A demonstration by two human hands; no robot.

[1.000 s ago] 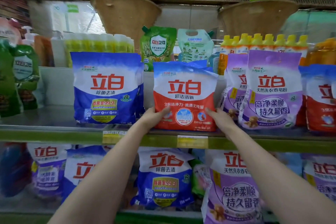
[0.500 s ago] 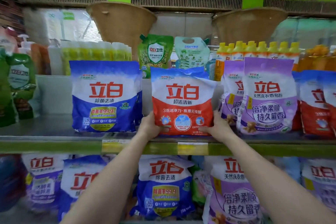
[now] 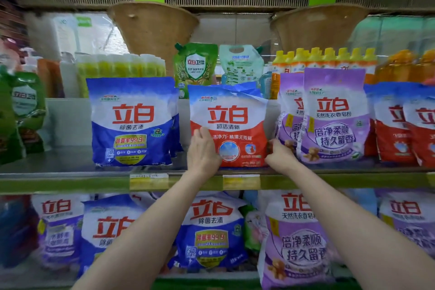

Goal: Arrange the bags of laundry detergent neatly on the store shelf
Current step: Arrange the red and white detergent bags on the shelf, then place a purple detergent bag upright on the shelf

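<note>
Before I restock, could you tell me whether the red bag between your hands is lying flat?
No, the red bag stands upright on the shelf.

the left hand (image 3: 202, 150) has been slid up onto the front of the red bag (image 3: 229, 122); the right hand (image 3: 279, 154) has been curled at its lower right corner.
</note>
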